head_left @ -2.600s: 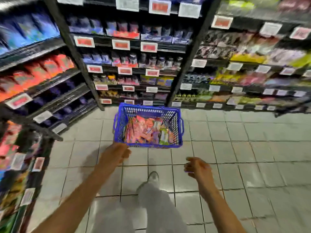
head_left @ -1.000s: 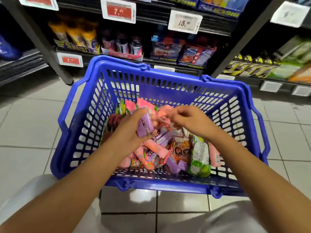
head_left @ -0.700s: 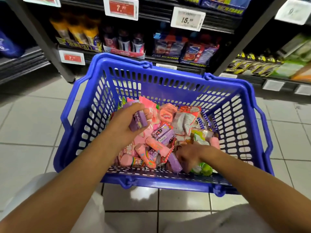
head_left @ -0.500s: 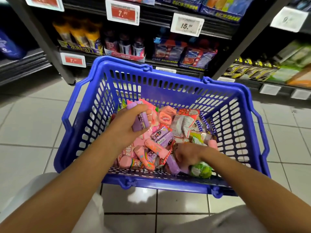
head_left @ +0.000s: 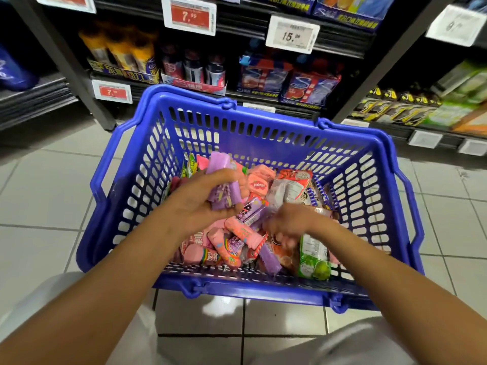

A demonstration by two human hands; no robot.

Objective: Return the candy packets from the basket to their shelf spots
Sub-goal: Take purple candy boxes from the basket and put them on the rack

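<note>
Left hand: the left hand [head_left: 200, 204] is held above the left half of the basket, fingers and thumb curled round purple packets [head_left: 222, 185], which are gripped clear of the pile; more purple is seen in this grip than half a second ago, when a smaller bundle was held.
Right hand: the right hand [head_left: 288, 222] is blurred and is seen over the middle of the pile, closer to the left hand than half a second ago, when it was pressed low near the front wall; whether anything is held by it cannot be told.
Basket: a blue basket [head_left: 253, 133] is set on the tiled floor [head_left: 47, 196] just in front of the shelves; its place is unchanged from the earlier frames.
Candy pile: the candy packets [head_left: 237, 233] are heaped inside the basket, mostly pink and purple.
Loose purple packet: one purple packet [head_left: 268, 256] is left lying against the front wall, just beside a green packet [head_left: 313, 256].
Green packet: it is now uncovered, whereas it was partly hidden by the right hand before.
Shelves: the shelves [head_left: 263, 75] are stocked, and price tags are fixed along their edges, one red [head_left: 189, 15] and one white [head_left: 292, 35].
</note>
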